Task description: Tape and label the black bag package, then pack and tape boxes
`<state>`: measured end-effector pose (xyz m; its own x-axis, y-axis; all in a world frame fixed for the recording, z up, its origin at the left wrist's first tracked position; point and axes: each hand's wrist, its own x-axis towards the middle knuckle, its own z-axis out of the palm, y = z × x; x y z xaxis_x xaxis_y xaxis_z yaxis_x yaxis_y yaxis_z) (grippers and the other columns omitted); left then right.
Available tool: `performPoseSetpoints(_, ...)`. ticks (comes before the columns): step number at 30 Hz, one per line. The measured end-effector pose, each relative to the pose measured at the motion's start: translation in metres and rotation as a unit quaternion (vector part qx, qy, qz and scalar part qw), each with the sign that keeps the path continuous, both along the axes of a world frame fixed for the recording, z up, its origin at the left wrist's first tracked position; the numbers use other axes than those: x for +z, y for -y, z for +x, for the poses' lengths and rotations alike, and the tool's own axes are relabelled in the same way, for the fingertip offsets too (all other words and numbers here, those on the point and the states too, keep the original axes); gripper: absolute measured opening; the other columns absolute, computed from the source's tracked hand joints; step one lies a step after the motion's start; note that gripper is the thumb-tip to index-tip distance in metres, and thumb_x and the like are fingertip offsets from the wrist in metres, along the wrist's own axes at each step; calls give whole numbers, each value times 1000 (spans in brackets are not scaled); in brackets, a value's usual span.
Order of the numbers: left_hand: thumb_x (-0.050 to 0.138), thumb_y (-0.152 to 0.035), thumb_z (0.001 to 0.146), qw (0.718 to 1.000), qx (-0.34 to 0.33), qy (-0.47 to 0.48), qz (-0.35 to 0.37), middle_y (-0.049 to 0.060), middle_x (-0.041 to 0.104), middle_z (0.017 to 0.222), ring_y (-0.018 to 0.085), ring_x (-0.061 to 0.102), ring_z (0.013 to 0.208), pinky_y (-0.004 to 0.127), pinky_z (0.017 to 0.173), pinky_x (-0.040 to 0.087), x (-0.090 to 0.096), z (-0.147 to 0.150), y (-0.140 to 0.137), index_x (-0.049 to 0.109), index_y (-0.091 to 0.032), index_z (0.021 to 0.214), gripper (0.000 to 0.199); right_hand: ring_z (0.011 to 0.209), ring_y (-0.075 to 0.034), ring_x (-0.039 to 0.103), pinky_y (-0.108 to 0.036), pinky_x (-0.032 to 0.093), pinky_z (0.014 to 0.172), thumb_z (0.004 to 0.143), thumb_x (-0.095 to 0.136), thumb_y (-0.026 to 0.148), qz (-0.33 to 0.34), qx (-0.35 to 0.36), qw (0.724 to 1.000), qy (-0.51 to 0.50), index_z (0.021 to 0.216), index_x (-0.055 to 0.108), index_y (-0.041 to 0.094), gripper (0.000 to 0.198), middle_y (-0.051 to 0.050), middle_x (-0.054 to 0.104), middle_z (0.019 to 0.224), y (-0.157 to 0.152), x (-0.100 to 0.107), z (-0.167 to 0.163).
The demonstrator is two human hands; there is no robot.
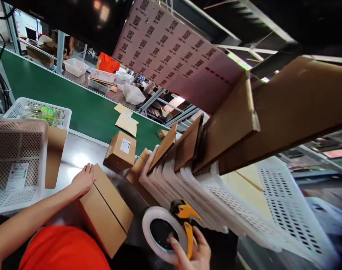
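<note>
A brown cardboard box (106, 210) lies in front of me, its top flaps folded together with a dark seam between them. My left hand (85, 180) rests on the far end of this box, fingers bent over the edge. To the right of the box, my right hand (193, 251) grips a tape dispenser (190, 240) with a yellow handle and a large roll of clear tape. The dispenser is held apart from the box, near the stacked white baskets. Part of the right palm is cut off by the lower frame edge.
A labelled carton (120, 152) stands beyond my box. White plastic baskets (216, 191) with cardboard dividers line the right; another white basket (18, 157) is at left. Envelopes (127, 122) lie on the green conveyor (83, 99). A person in orange (107, 63) is beyond it.
</note>
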<state>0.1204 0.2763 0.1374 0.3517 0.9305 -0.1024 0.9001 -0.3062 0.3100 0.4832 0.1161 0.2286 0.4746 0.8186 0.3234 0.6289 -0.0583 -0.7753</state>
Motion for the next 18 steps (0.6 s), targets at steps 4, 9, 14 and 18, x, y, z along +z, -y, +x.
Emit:
performPoseSetpoints(4, 39, -30, 107, 1000, -8, -23, -16, 32, 46, 157, 37, 48, 145, 42, 111, 50, 0, 1, 0, 35, 3, 158, 61, 120, -27, 67, -38, 61, 94, 91, 65, 20, 38, 252, 949, 186, 149, 53, 28, 60, -12, 61, 137, -28, 23, -56)
performPoseSetpoints(9, 38, -34, 107, 997, 40, 15, -57, 27, 64, 133, 35, 72, 105, 42, 82, 60, 3, -3, 3, 26, -4, 164, 65, 120, -24, 68, -32, 62, 93, 91, 49, 9, 32, 396, 882, 252, 152, 52, 30, 65, -11, 54, 142, -38, -12, -105)
performPoseSetpoints(14, 33, -22, 105, 981, 65, 180, 7, 19, 57, 150, 31, 61, 131, 43, 108, 51, 8, -8, 18, 49, -13, 152, 51, 123, -27, 67, -36, 63, 92, 95, 53, 10, 4, 375, 899, 225, 154, 47, 38, 65, -10, 54, 142, -32, -28, -89)
performPoseSetpoints(18, 39, -35, 104, 875, 169, 450, -64, 13, 72, 119, 24, 67, 113, 37, 101, 53, 27, 11, 43, 71, -19, 113, 37, 121, -27, 68, -35, 64, 88, 93, 52, 9, 7, 385, 893, 233, 151, 53, 36, 64, -11, 54, 143, -32, -27, -86)
